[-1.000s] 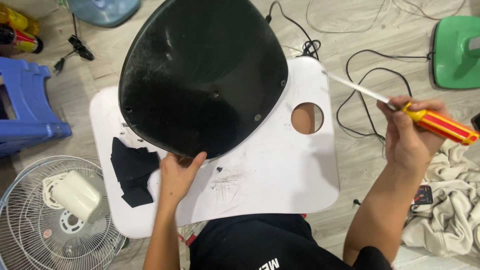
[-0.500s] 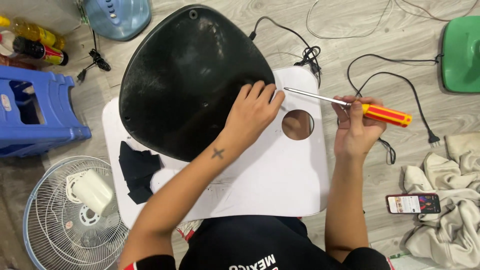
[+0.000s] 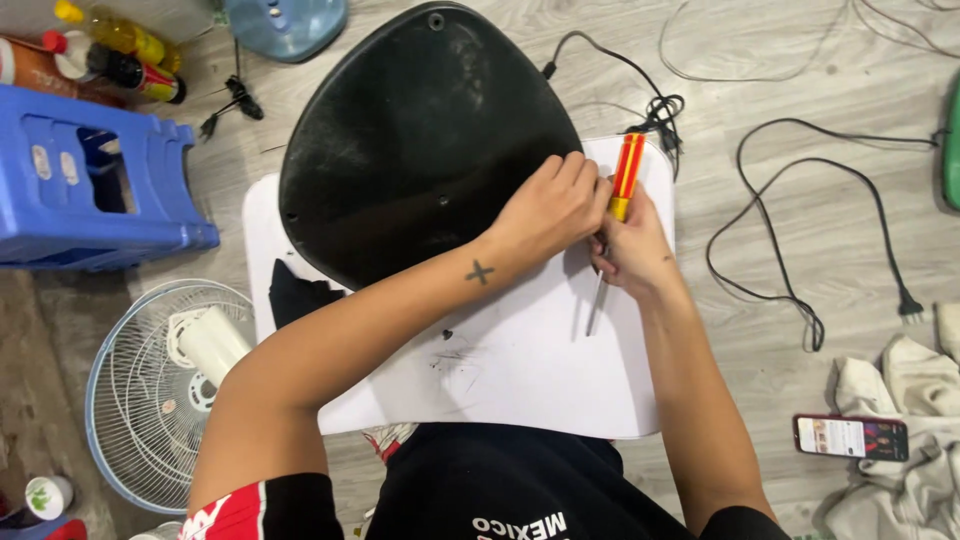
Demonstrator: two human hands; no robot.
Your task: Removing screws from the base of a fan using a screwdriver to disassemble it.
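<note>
A large black rounded plastic shell (image 3: 420,140) lies on a small white table (image 3: 520,370). My left hand (image 3: 545,205) rests on the shell's right edge, fingers curled against it. Beside it, my right hand (image 3: 630,250) grips a screwdriver (image 3: 622,190) with a red and yellow handle. The handle points away from me and the metal shaft runs down past my palm over the white tabletop. Both hands touch each other at the shell's rim.
A blue plastic stool (image 3: 90,185) stands at the left with bottles (image 3: 110,50) behind it. A fan grille with a white motor (image 3: 165,385) lies lower left. Black power cords (image 3: 800,240) trail on the wooden floor at right, near a phone (image 3: 850,437) and a cloth (image 3: 910,400).
My left hand moved from the near edge of the shell across to its right edge. My right hand brought the screwdriver in from the far right and turned it upright beside the left hand.
</note>
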